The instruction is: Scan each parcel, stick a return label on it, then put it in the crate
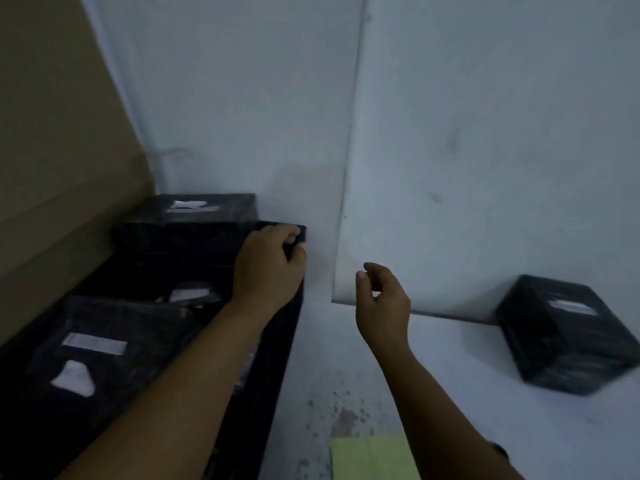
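Crate corner gripped by left hand; right hand loosely open; parcels blurred.

Parcel-handling room, black wrapped parcels, crate, bare walls

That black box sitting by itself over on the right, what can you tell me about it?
The lone parcel is a box-shaped package wrapped in what looks like glossy black plastic film. A pale rectangular label sits on its upper face; its print is too blurred to read. It rests tilted on the white surface, its far side close to the wall, whether touching is unclear. Nothing holds it: the right hand hangs in the air well to its left, away from it.
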Tool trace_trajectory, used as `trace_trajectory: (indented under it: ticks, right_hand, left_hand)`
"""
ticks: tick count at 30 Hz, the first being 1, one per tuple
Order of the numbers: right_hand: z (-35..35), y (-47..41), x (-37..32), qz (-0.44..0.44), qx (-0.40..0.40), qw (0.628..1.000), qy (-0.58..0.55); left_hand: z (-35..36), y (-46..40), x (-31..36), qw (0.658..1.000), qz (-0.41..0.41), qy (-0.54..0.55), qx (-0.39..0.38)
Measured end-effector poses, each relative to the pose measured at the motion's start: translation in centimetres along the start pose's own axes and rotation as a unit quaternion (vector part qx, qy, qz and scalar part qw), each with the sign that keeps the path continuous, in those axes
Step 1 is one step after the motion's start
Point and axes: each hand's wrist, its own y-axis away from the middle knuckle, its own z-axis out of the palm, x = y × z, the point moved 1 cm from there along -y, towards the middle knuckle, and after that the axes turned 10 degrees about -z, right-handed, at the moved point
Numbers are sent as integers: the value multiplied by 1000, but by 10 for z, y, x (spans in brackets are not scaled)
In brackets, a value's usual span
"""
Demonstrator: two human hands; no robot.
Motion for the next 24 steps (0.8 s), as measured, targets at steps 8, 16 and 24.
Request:
trace_trajectory:
  ticks: [8, 16, 24]
  right_hand:
    - [-142, 32, 112, 98, 71, 985, 124]
    - [-270, 33, 192, 188, 146, 956, 171]
    - [-359, -6, 268, 229, 194, 930, 213]
  left_hand:
    - [142, 84, 49, 987, -12, -2, -163]
    - [271, 147, 102, 954, -37, 9, -298]
    - [387, 168, 189, 922, -113, 54, -366]
